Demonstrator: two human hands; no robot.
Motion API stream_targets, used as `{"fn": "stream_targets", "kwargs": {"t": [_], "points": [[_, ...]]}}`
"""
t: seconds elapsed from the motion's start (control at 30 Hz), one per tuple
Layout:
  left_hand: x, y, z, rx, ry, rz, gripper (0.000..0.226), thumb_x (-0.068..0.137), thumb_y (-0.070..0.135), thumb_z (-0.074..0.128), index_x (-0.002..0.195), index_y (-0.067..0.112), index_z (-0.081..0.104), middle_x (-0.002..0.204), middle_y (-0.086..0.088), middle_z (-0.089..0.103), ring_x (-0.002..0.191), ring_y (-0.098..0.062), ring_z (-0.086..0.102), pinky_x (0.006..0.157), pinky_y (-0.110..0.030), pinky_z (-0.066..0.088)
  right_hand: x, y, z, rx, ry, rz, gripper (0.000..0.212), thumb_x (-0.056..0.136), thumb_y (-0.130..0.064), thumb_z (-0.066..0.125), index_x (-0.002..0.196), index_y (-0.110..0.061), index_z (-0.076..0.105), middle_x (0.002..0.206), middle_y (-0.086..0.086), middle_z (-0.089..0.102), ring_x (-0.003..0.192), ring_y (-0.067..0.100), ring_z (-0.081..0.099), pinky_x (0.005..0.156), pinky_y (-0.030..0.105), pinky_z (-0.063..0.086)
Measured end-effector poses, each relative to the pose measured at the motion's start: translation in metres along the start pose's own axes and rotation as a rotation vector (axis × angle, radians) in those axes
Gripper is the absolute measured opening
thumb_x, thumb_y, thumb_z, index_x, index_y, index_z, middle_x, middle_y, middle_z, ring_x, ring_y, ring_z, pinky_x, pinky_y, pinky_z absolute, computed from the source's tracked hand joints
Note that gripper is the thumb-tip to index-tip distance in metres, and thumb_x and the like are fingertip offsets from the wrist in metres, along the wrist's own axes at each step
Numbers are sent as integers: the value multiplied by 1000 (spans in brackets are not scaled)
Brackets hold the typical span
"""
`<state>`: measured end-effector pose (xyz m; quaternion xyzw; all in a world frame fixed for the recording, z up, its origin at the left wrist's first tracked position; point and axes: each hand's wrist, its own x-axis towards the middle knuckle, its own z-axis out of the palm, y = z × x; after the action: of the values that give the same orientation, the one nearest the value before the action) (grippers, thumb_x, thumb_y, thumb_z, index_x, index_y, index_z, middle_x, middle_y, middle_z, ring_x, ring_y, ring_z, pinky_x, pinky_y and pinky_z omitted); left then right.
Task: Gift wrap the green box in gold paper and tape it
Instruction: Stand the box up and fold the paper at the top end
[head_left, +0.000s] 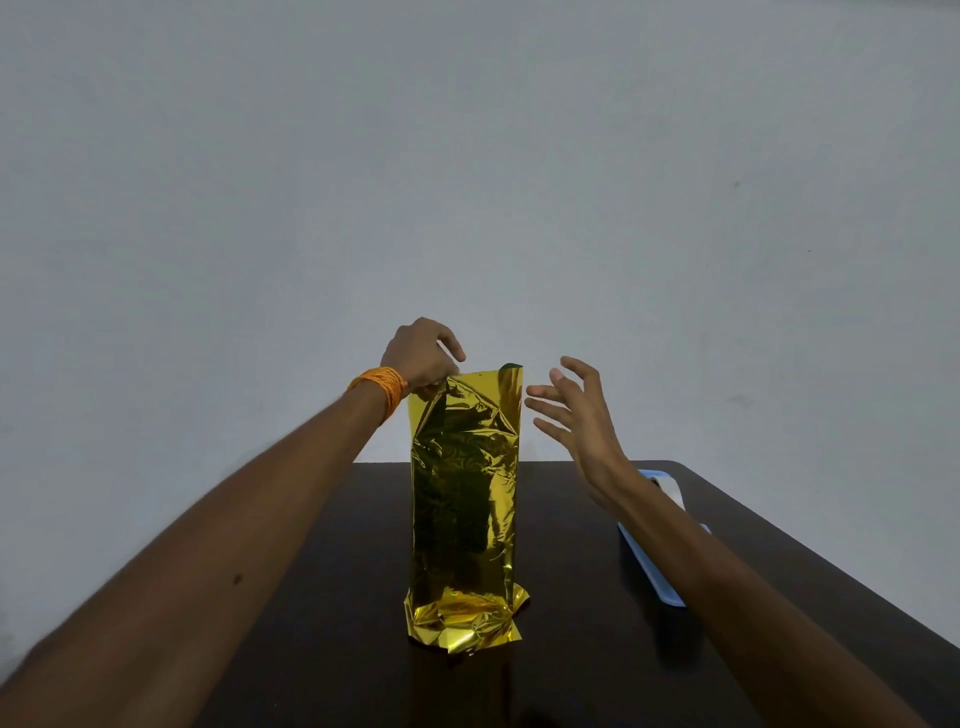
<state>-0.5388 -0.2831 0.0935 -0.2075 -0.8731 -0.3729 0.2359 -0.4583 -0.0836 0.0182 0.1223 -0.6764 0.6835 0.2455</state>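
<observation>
A tall box stands upright on the dark table (322, 597), wrapped in shiny gold paper (465, 493). Only a sliver of the green box (511, 367) peeks out at the top right corner. The paper's lower end is crumpled against the table. My left hand (421, 356), with orange threads on the wrist, grips the top left edge of the gold paper. My right hand (576, 410) hovers just right of the top, fingers spread, touching nothing.
A light blue tray (649, 566) lies on the table to the right, partly under my right forearm, with a white object (670, 491) in it. A plain grey wall rises behind the table.
</observation>
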Motion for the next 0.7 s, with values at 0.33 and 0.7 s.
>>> {"fn": "stream_targets", "kwargs": {"t": [0.33, 0.7], "points": [[-5, 17, -47, -21, -394, 53, 34, 87, 23, 72, 120, 20, 63, 112, 0, 67, 103, -17, 59, 72, -25, 50, 4, 7, -2, 24, -29, 6, 46, 102, -37, 49, 144, -27, 34, 129, 12, 62, 116, 23, 64, 104, 43, 50], [3, -1, -20, 157, -98, 16, 26, 75, 4, 76, 98, 16, 72, 122, -13, 63, 102, -29, 65, 86, -44, 58, -3, 10, 14, -64, -90, -8, 46, 102, -40, 46, 145, -31, 31, 133, 14, 59, 120, 22, 61, 112, 46, 41]]}}
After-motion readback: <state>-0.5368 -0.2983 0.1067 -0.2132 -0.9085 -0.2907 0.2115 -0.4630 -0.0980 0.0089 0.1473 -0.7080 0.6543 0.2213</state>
